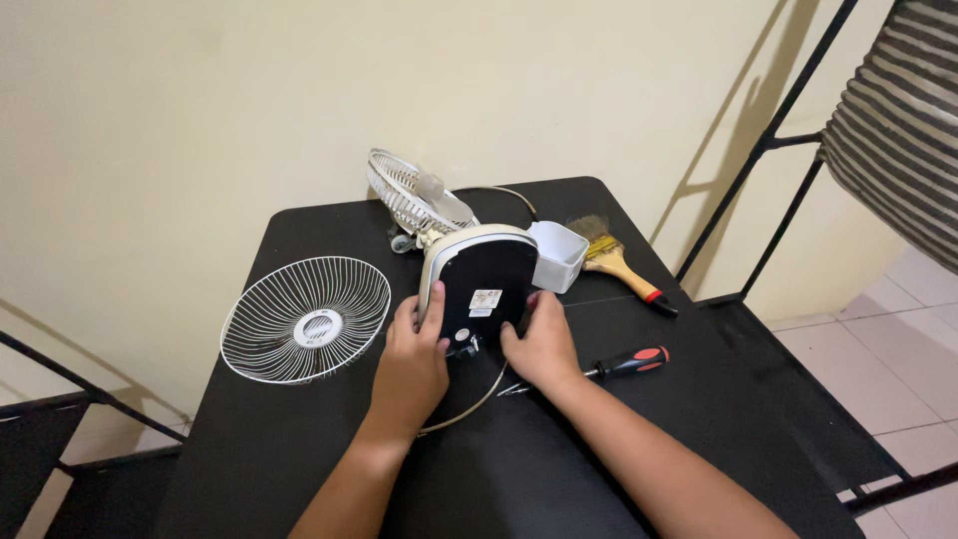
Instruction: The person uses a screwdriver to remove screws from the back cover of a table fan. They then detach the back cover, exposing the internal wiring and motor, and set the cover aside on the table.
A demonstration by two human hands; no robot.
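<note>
A small white fan lies tipped over on the black table [299,469], its black-bottomed base [479,271] facing me with a small label on it. My left hand [411,357] grips the base's left edge. My right hand [542,344] holds its lower right edge. Behind the base, the fan's rear wire guard and blade [411,195] point toward the wall. A grey cord [477,404] curves out from under my hands.
A detached white front grille [305,319] lies at the table's left edge. A white plastic tub [559,255], a paintbrush [617,262] and a red-and-black screwdriver [624,364] lie to the right. A black metal rack stands at right.
</note>
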